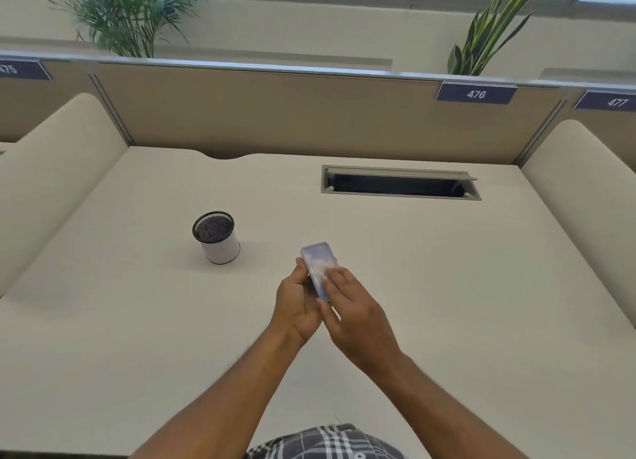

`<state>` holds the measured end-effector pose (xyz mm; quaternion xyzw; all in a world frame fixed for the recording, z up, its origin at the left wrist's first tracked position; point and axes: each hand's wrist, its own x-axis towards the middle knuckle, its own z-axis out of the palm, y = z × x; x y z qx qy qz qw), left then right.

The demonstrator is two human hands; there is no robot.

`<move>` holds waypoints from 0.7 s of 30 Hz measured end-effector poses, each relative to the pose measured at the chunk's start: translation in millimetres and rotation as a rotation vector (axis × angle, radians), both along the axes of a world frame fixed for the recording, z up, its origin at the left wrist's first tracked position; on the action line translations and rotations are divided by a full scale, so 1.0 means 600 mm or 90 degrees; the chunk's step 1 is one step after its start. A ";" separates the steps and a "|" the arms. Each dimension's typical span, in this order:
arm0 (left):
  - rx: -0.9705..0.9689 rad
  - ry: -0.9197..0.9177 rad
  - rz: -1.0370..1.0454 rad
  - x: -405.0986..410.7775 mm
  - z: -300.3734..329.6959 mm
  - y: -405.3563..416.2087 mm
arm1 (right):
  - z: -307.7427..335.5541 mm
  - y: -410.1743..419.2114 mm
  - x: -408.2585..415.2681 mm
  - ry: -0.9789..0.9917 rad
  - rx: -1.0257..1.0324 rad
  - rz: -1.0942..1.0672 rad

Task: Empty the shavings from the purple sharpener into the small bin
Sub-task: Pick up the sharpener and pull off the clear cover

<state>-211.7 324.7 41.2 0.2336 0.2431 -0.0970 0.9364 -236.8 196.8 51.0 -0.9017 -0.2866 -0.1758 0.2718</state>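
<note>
The purple sharpener [318,269] is a flat, oblong plastic case, held above the desk [447,286] near its middle, tilted with one end pointing away from the person. It appears translucent, with a pale mass inside that may be the shavings; this cannot be confirmed. Judged by its size and material, it is light, rigid and smooth, and its shell could slip or pop open under a hard squeeze.

The left hand [296,307] cradles the case from below and from its left edge, fingers closed around it. The right hand [354,307] lies over the near part of the top face, fingers [335,274] flat on the lid and thumb under the edge; both hands are clamped on the case.

Recommended hold: grip the long edges with one hand and work the lid with the other.

The small bin [216,237] stands upright to the left, well apart from the hands. Open the case only over its mouth, as loose shavings scatter easily.
</note>
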 end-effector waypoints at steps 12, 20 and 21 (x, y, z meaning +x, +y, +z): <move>-0.006 0.004 0.018 0.006 -0.005 -0.002 | 0.008 0.001 0.001 -0.011 0.013 0.008; 0.044 0.006 0.011 0.001 -0.003 0.001 | 0.022 0.002 -0.001 0.027 0.048 0.013; 0.053 0.006 0.010 0.000 -0.003 0.002 | 0.028 0.001 0.002 0.021 0.057 0.024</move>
